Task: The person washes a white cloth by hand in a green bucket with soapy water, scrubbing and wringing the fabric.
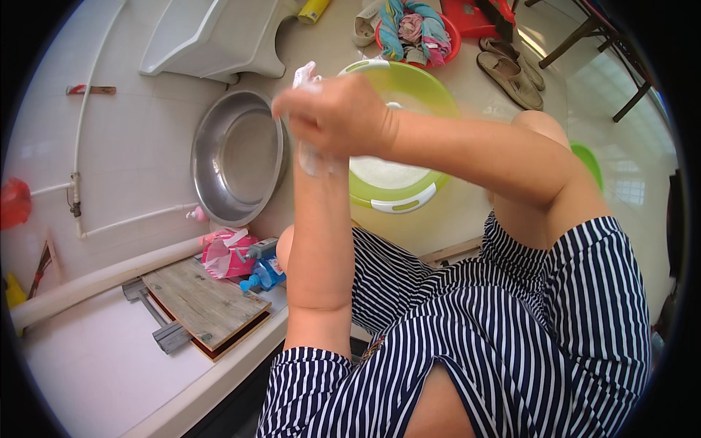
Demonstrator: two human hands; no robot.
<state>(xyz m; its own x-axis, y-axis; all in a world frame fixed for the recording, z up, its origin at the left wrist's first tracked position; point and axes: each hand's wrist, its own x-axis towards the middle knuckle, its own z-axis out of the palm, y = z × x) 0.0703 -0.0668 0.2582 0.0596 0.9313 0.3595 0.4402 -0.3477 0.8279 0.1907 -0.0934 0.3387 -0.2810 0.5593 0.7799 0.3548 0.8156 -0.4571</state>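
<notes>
My right hand (337, 112) lies across my left hand (320, 156), its fingers curled and blurred. White foam or wet cloth (304, 74) shows past the knuckles, and white foam coats the left wrist. Most of the left hand is hidden behind the right, so its fingers and any hold cannot be made out. Just beyond and to the right of the hands stands a green basin (446, 98) with white handles and cloudy, whitish water inside. To their left, a steel basin (241, 159) leans near the tiled wall.
A red basin of cloths (458, 41), a red dustpan (472, 21) and shoes (509, 76) are on the floor ahead. Blue bottle (269, 274), pink bag (227, 254) and wooden board (202, 298) sit lower left. A white plastic stool (213, 38) stands upper left, near wall pipes (82, 126).
</notes>
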